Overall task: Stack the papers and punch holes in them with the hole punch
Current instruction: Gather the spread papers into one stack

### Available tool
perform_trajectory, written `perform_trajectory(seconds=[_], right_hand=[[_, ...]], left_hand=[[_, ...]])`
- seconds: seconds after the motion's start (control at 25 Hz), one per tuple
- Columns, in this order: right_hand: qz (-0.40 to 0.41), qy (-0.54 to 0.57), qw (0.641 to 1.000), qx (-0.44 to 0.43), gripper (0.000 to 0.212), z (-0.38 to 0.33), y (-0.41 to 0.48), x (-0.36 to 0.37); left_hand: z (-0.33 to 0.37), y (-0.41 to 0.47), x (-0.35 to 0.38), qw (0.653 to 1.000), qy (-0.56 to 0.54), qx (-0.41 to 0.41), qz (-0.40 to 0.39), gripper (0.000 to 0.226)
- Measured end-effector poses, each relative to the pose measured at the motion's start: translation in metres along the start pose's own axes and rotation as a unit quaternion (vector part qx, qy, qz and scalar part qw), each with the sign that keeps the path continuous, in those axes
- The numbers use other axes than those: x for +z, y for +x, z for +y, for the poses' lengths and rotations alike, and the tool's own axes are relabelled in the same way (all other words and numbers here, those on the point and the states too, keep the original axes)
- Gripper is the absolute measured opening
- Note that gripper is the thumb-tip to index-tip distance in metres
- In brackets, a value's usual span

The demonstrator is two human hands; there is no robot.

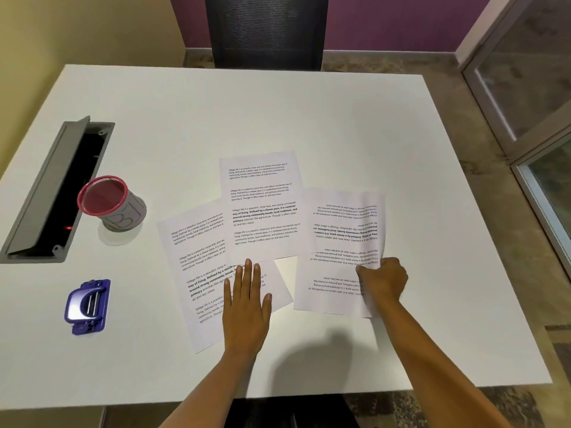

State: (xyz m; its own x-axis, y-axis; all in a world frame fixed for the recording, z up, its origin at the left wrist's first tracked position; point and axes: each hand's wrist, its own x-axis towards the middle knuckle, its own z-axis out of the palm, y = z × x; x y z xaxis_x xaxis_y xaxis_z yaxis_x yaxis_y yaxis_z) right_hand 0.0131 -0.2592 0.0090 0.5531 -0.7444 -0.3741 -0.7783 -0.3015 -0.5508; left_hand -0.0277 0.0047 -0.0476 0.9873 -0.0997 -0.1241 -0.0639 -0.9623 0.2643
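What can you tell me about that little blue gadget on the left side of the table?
The hole punch is a small blue, plastic-looking device with a shiny curved press lever and two metal rods showing on top. It lies flat near the white table's left edge, below the red-rimmed mesh cup. Nothing touches it; both hands are on the papers.

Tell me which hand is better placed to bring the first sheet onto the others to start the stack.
Probably the right hand. It already pinches the right sheet, lifting its edge off the table. The left hand lies flat on the left sheet, steadying it.
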Motion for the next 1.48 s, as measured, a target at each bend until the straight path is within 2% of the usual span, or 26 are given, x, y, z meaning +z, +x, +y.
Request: perform_trajectory(seconds=[0.12,0.28,0.44,0.52,0.64,0.8,0.88,1.08,1.16,1.24,1.32,1.4,1.48], right_hand=[[0.032,0.056,0.998,-0.014,0.020,0.001,-0.008,-0.011],[0.088,0.087,0.987,-0.107,0.012,-0.007,-0.027,-0.030],[0.127,0.149,0.971,-0.135,0.010,-0.019,-0.044,-0.053],[0.134,0.176,0.966,-0.135,0.011,-0.027,-0.051,-0.061],[0.122,0.190,0.963,-0.147,0.011,-0.043,-0.055,-0.070],[0.085,0.159,0.965,-0.188,0.009,-0.066,-0.047,-0.081],[0.067,0.121,0.966,-0.218,0.009,-0.077,-0.039,-0.081],[0.083,-0.017,0.956,-0.282,0.012,-0.111,-0.014,-0.076],[0.076,-0.090,0.933,-0.340,0.020,-0.128,-0.004,-0.074],[0.046,-0.159,0.893,-0.417,0.029,-0.148,0.004,-0.067],[0.016,-0.235,0.839,-0.491,0.029,-0.170,0.010,-0.055],[-0.012,-0.293,0.783,-0.549,0.028,-0.193,0.014,-0.033],[-0.041,-0.333,0.732,-0.593,0.027,-0.213,0.013,-0.003]], left_hand=[[-0.001,0.001,0.000,1.000,0.001,-0.001,-0.004,0.061],[0.000,0.000,0.000,1.000,-0.005,-0.001,-0.004,0.061],[-0.001,0.000,-0.006,0.999,-0.035,0.005,-0.018,0.059],[0.001,0.000,-0.012,0.992,-0.120,-0.003,-0.026,0.056],[0.007,0.005,-0.034,0.960,-0.274,-0.051,-0.014,0.053],[0.007,0.025,-0.075,0.909,-0.397,-0.120,0.024,0.045],[0.004,0.038,-0.092,0.902,-0.413,-0.118,0.039,0.041],[-0.010,0.073,-0.109,0.895,-0.424,-0.122,0.065,0.031],[-0.017,0.082,-0.110,0.907,-0.399,-0.124,0.060,0.033],[-0.027,0.091,-0.110,0.895,-0.412,-0.156,0.071,0.033],[-0.037,0.100,-0.112,0.854,-0.459,-0.228,0.094,0.034],[-0.048,0.112,-0.116,0.797,-0.506,-0.307,0.120,0.038],[-0.055,0.124,-0.122,0.776,-0.519,-0.338,0.119,0.043]])
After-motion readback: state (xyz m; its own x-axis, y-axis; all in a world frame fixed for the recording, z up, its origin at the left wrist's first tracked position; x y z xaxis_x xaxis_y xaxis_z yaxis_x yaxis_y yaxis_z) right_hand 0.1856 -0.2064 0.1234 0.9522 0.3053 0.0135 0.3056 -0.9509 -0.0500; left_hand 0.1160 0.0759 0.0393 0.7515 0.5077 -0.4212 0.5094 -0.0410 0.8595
